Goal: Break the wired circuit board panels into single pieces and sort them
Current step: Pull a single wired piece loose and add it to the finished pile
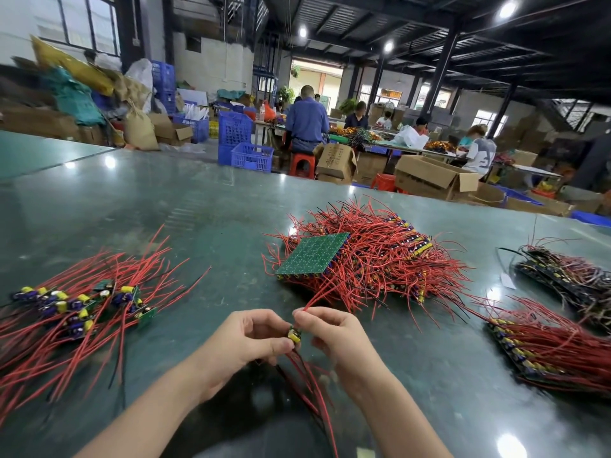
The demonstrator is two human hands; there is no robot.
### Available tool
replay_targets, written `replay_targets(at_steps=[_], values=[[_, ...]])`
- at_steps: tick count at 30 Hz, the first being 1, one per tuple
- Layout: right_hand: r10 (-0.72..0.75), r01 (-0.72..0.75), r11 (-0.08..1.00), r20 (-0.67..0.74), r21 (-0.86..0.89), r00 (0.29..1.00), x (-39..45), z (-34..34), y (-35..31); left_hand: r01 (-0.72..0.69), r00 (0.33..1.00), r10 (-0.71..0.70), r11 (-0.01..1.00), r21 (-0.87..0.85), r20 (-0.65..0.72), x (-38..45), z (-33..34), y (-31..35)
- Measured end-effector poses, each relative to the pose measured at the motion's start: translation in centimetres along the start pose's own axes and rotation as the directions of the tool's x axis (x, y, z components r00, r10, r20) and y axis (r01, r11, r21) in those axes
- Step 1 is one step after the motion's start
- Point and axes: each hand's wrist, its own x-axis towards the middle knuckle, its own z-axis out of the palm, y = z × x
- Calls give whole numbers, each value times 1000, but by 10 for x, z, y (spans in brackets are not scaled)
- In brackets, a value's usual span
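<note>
A: In the head view, what are the hands doing?
B: The left hand (243,342) and right hand (334,333) both pinch one small board piece (293,334) between them, its red wires (310,388) trailing toward six o'clock.
A: And the rest?
B: The panel stack (314,254) lies at twelve o'clock from the grip; the single pieces (79,305) lie at nine o'clock on the green table (148,200).

Head view: single wide-angle camera, worn by the person at the table.
Faces forward and down, close over the left hand (244,342) and right hand (334,335); takes in the green table (165,200) and, far beyond, the workshop's seated workers (305,122).
</note>
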Motion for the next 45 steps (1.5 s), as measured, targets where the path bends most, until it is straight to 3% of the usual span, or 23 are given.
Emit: replay_targets(at_steps=[3,8,16,30,37,41,43,45], values=[[53,-55,998,59,28,997,0,-2,-2,22,1000,-22,999,29,1,0,-2,3],[-2,10,998,122,-68,993,3,-9,-3,44,998,-46,998,44,37,0,-4,6],[11,-5,998,104,-62,995,5,-18,-4,72,993,-76,996,47,87,-2,-6,8],[97,-73,979,-120,190,988,13,-47,-13,93,980,-110,990,104,166,-1,-11,5],[102,-36,942,-184,333,978,15,-50,-16,115,968,-130,990,84,213,-4,-14,6],[3,93,911,-234,401,972,15,-48,-17,139,985,-122,979,-148,120,0,-10,3],[-61,122,964,-250,235,966,12,-44,-16,122,993,-113,923,-365,46,3,-8,2],[-190,183,982,-196,-55,962,9,-31,-12,98,993,-120,823,-559,-3,6,-7,2]])
